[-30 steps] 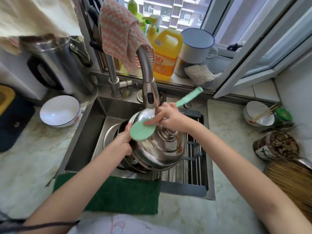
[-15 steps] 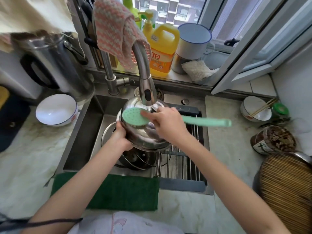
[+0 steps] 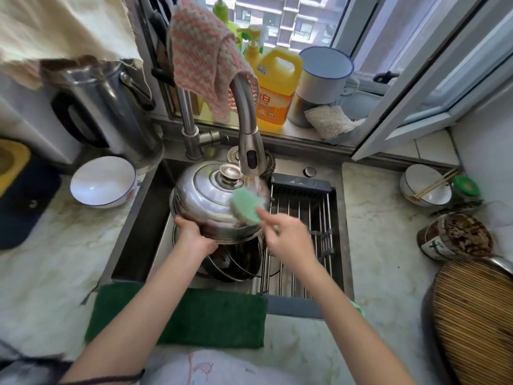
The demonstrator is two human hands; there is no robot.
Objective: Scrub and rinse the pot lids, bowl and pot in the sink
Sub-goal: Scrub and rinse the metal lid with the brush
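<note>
Pot lid [image 3: 211, 198], stainless, knob up: held tilted over sink [image 3: 138, 232], under running faucet [image 3: 249, 151]. L hand [image 3: 194, 234] grips its near rim. R hand [image 3: 288, 234] holds green scrub brush [image 3: 245, 205], index finger extended, brush head against lid's right side.

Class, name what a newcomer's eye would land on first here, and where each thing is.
A shiny steel pot lid fills the middle, gripped at its near rim by the left hand under the running faucet. The right hand holds a green dish brush against the lid's right side. Behind, a pink-and-white cloth drapes over the faucet, beside a yellow detergent jug.
</note>
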